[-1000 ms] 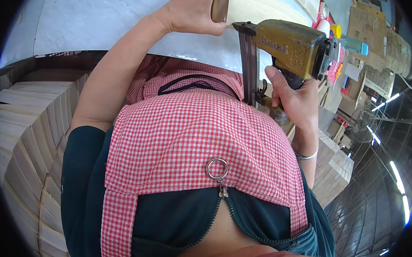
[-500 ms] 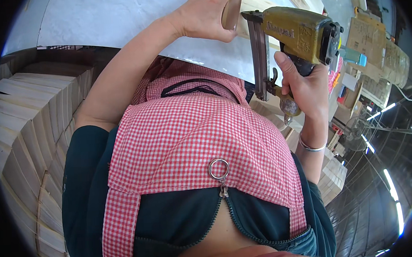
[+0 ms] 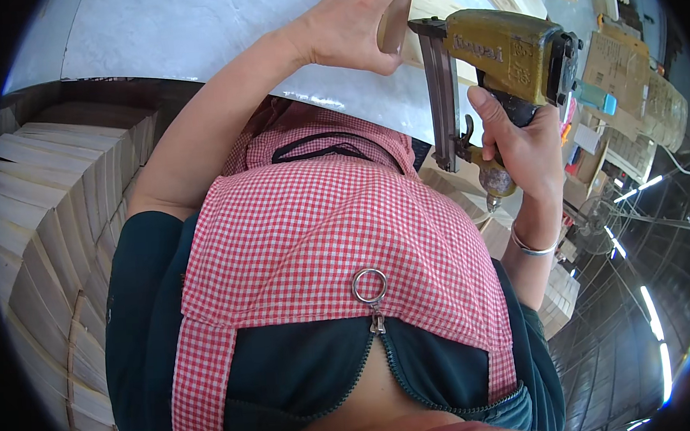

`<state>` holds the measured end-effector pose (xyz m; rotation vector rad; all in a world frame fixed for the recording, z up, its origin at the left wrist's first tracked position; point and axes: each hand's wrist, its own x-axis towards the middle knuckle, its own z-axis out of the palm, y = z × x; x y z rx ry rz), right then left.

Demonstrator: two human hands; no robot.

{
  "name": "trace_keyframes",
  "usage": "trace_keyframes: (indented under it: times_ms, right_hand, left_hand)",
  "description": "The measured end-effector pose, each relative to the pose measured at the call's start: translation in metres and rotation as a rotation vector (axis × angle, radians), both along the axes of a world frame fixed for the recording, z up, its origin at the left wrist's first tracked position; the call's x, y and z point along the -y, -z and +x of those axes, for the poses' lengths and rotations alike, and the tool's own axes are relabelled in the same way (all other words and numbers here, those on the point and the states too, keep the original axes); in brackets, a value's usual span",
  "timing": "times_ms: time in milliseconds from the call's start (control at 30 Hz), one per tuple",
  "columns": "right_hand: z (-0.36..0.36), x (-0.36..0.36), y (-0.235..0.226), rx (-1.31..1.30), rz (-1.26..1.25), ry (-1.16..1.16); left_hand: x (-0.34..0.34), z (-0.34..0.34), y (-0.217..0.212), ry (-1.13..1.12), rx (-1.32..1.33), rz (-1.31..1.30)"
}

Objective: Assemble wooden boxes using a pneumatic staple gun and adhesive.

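My right hand (image 3: 519,138) grips the handle of a yellow-brown pneumatic nail gun (image 3: 508,51), its dark magazine hanging down beside the hand. The gun's nose meets a small pale wooden piece (image 3: 394,25) at the top of the view. My left hand (image 3: 350,24) holds that wooden piece, fingers wrapped around it, above a grey-white table top (image 3: 195,36). A silver bangle sits on my right wrist. My red-and-white checked apron (image 3: 338,239) fills the middle of the view.
Stacks of pale wooden slats (image 3: 41,223) stand at my left. More stacked wood (image 3: 560,298) lies low at the right. Cardboard boxes (image 3: 634,83) and clutter sit at the upper right, and a fan (image 3: 595,226) stands beyond my right arm.
The nail gun has risen and swung left toward the wooden piece; its nose now meets the piece. My left hand has stayed on the piece, shifting slightly up.
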<state>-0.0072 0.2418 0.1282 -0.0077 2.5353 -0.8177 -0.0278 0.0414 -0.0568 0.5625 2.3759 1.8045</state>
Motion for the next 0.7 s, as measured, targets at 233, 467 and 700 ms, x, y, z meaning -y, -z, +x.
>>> trace_keyframes:
  times_ms: [233, 467, 700]
  right_hand:
    - [-0.016, 0.0, -0.007, 0.017, 0.057, -0.087]
    - [-0.031, 0.001, -0.014, -0.052, 0.039, -0.19]
    - [-0.065, -0.001, -0.01, -0.051, 0.148, -0.187]
  left_hand:
    - [0.004, 0.016, -0.008, -0.114, 0.082, 0.076]
    - [-0.013, 0.026, 0.002, -0.5, -0.132, -0.145]
    - [-0.023, 0.037, -0.004, -0.648, -0.165, -0.193]
